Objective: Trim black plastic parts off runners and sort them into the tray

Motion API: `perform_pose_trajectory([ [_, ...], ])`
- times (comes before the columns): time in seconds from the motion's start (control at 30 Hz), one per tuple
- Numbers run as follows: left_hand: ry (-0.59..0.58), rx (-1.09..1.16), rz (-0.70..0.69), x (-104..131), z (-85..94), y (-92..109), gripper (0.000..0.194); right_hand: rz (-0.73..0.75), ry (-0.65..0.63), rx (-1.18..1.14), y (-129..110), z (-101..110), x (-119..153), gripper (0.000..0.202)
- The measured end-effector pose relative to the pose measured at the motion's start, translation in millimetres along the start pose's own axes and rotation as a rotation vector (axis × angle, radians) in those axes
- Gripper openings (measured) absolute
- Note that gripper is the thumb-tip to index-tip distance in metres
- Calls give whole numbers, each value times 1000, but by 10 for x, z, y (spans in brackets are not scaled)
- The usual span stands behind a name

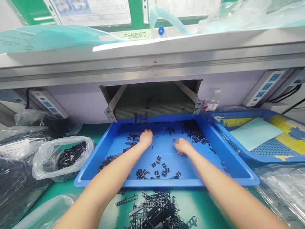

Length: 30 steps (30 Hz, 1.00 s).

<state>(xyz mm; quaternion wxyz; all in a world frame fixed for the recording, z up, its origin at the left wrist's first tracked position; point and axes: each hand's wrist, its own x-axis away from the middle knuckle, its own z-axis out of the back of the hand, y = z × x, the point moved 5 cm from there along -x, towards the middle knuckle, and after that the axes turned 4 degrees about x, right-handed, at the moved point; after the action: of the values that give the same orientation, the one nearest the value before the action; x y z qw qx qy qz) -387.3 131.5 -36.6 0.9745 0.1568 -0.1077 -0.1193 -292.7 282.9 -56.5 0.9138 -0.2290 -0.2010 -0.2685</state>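
Note:
Both hands are over a wide blue tray (164, 183) with small black plastic parts in it. My left hand (146, 138) is closed near the tray's middle, beside a black strip-shaped part (133, 136); its fingertips are hidden, so what they hold does not show. To its right, my right hand (183, 146) is curled closed low over the tray floor, and anything inside its fingers is hidden. Short black clip-like pieces (164, 171) lie scattered toward the near rim. Denser black pieces (196, 135) gather in the far right corner, and more (109, 161) lie along the left side.
A ribbed dark conveyor belt (152, 109) ends above the tray's far edge, carrying a black part (141, 117). Before the tray lies a pile of black strips (157, 210). A bag-lined container (63, 159) stands left; a blue basket (262, 156) and a bottle (212, 100) stand right.

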Motion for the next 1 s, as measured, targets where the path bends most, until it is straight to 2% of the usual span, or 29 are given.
perform_pose_trajectory([
  [0.13, -63, 175, -102, 23, -108, 378, 27, 49, 170, 71, -1, 130, 50, 27],
  [0.2, -84, 288, -165, 28, -100, 547, 26, 143, 221, 105, -59, 153, 95, 26],
  [0.27, -81, 394, -207, 31, -28, 604, 25, 288, 236, 138, -163, 133, 161, 24],
  [0.33, -59, 478, -220, 42, 84, 523, 25, 468, 206, 173, -299, 63, 250, 21],
  [0.47, -16, 586, -236, 116, 275, 141, 19, 812, 72, 241, -585, -158, 452, 25],
  [0.57, -17, 619, -273, 185, 310, -63, 16, 919, 21, 294, -752, -282, 492, 33],
  [0.67, -38, 633, -328, 218, 283, -87, 14, 883, 40, 336, -837, -301, 361, 37],
  [0.77, -85, 628, -374, 230, 235, -26, 18, 750, 125, 350, -752, -163, 100, 39],
  [0.9, -134, 602, -394, 253, 205, 13, 18, 510, 295, 356, -332, 262, -238, 35],
  [1.0, -160, 597, -390, 274, 212, 20, 17, 377, 405, 351, 39, 623, -366, 30],
])
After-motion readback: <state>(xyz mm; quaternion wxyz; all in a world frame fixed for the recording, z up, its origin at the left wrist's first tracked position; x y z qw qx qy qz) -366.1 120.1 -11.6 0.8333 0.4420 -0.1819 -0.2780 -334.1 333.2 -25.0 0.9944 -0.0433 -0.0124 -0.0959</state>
